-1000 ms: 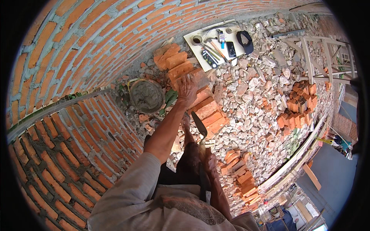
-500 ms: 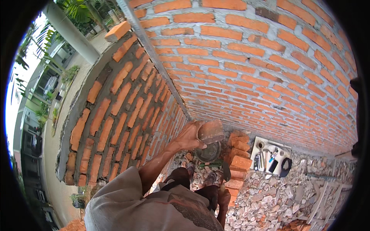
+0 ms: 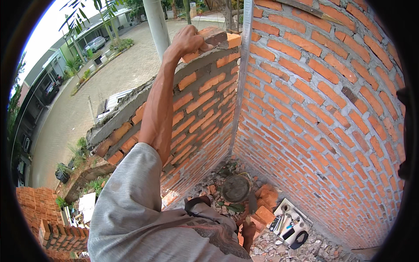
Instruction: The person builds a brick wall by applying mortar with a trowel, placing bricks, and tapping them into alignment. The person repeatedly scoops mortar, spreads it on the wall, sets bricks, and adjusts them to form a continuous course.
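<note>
My left hand [image 3: 187,43] is closed on a brick [image 3: 213,32] at the top of the lower brick wall [image 3: 200,84]. That brick sits over the grey mortar on the wall's top edge, beside an orange brick [image 3: 234,40] at the corner. Whether it rests fully on the mortar is hidden by my fingers. Down low, my right hand [image 3: 248,233] grips a trowel [image 3: 252,202] by its handle, blade pointing up and away from me. Beyond the blade stands a round bucket of grey mortar [image 3: 236,189].
A tall brick wall [image 3: 314,122] rises on the right, with a metal upright [image 3: 240,78] at the corner. Loose bricks [image 3: 265,214] lie by the bucket. A white board [image 3: 290,227] with tools rests on rubble. Outside are a paved yard [image 3: 126,72] and a brick stack [image 3: 63,236].
My left hand has carried the brick from above the bucket up to the wall's top. The view has turned left. My right hand still holds the trowel low down.
</note>
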`<state>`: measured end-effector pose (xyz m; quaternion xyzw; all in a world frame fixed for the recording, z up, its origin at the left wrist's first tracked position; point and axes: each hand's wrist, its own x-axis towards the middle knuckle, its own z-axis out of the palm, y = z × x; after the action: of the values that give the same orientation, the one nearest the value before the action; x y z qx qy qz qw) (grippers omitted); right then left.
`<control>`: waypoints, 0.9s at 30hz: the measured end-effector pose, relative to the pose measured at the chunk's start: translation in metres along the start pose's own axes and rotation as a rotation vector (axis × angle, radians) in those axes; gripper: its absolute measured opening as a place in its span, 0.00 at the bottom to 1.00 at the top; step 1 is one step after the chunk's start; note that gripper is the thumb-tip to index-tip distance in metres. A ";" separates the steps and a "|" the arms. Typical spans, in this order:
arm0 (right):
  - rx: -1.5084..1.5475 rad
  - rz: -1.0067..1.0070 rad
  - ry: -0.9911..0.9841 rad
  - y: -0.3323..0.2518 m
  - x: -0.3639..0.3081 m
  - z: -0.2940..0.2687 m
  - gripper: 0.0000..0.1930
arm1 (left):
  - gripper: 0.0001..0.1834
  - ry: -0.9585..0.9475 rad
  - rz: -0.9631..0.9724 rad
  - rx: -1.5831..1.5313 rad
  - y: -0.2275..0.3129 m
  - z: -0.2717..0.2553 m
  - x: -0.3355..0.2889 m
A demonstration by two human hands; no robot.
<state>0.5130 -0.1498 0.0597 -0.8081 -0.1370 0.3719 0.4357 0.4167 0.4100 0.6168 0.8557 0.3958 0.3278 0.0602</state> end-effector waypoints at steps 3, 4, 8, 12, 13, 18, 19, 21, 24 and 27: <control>-0.148 0.043 0.059 -0.014 -0.009 0.000 0.14 | 0.30 -0.018 0.081 0.156 -0.034 0.018 0.028; -0.104 0.055 0.041 -0.018 -0.012 0.000 0.15 | 0.30 -0.019 0.111 0.143 -0.043 0.026 0.032; -0.080 0.116 0.067 -0.012 -0.028 0.003 0.18 | 0.25 -0.142 0.015 0.172 -0.062 0.047 0.051; -0.385 0.037 0.054 0.023 -0.028 0.007 0.20 | 0.26 -0.124 -0.063 0.131 -0.056 0.053 0.056; -0.469 0.029 0.049 0.033 -0.027 0.009 0.22 | 0.26 -0.124 -0.121 0.116 -0.052 0.053 0.054; -0.598 -0.185 -0.022 0.052 -0.022 0.010 0.20 | 0.25 -0.085 -0.207 0.099 -0.032 0.051 0.044; -0.569 -0.118 -0.036 0.048 -0.021 0.010 0.21 | 0.25 -0.104 -0.210 0.126 -0.030 0.050 0.043; -0.469 -0.032 -0.037 0.032 -0.015 0.009 0.20 | 0.24 -0.139 -0.212 0.120 -0.026 0.050 0.043; -0.296 -0.019 -0.037 -0.009 0.002 0.012 0.18 | 0.24 -0.193 -0.194 0.128 -0.027 0.045 0.042; -0.141 -0.330 -0.039 -0.078 0.024 0.014 0.15 | 0.22 -0.185 -0.268 0.053 -0.035 0.032 0.035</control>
<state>0.5275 -0.0828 0.1057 -0.7958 -0.3019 0.3002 0.4306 0.4306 0.4641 0.5968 0.8231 0.5077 0.2261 0.1168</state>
